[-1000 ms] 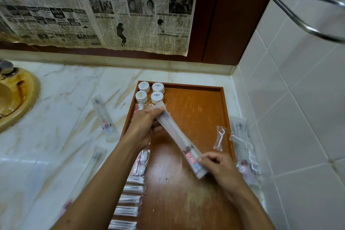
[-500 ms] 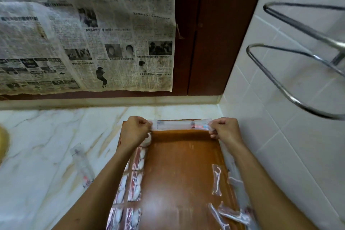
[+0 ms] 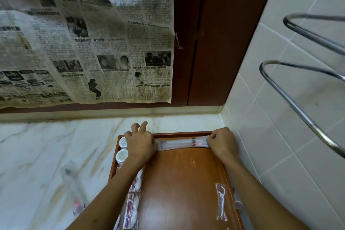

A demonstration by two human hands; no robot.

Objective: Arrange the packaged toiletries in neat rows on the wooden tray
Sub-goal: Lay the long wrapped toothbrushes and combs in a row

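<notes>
Bench marble, loose packet at left. Wooden tray in right far corner: jars and sachets along left edge. Left hand and right hand pinch toothbrush packet ends at tray's far edge. Floss pick near right edge.

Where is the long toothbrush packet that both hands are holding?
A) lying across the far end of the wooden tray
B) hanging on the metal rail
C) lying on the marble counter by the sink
A: the toothbrush packet lies crosswise along the far rim of the wooden tray, with the left hand and right hand at its ends.
</notes>
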